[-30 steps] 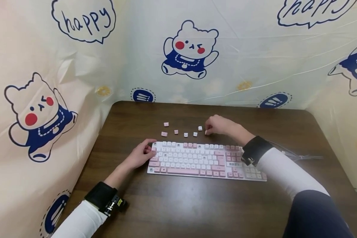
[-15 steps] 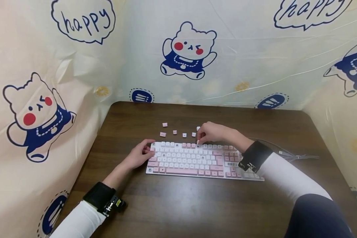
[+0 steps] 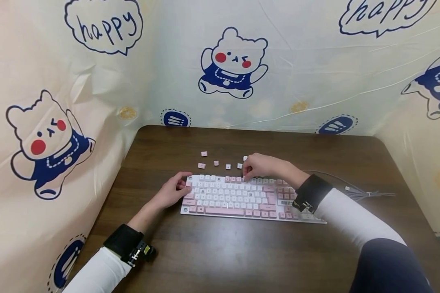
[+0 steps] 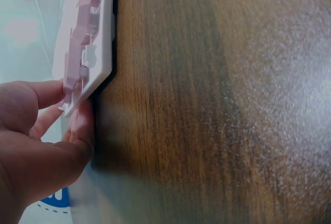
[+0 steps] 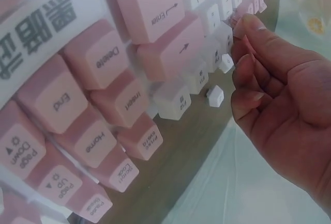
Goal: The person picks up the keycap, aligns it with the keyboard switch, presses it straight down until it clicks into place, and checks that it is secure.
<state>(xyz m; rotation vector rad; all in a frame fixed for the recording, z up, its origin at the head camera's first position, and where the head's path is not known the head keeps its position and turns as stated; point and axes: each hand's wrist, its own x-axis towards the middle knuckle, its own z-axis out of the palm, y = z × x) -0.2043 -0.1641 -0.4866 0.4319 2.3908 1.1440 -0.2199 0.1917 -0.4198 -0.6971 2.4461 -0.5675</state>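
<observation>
The keyboard (image 3: 242,197) is laid at table (image 3: 242,252) centre. Its 9 o'clock end is gripped by the left hand (image 3: 170,191). The right hand (image 3: 260,166), fingers curled together, is pressed on the top key row; loose keycaps (image 3: 215,163) are scattered at 12 o'clock.

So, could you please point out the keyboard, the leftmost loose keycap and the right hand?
keyboard (image 3: 223,199), head view, on the alphabet keys.
leftmost loose keycap (image 3: 201,165), head view, its pink top.
right hand (image 3: 259,166), head view, the knuckles.
</observation>
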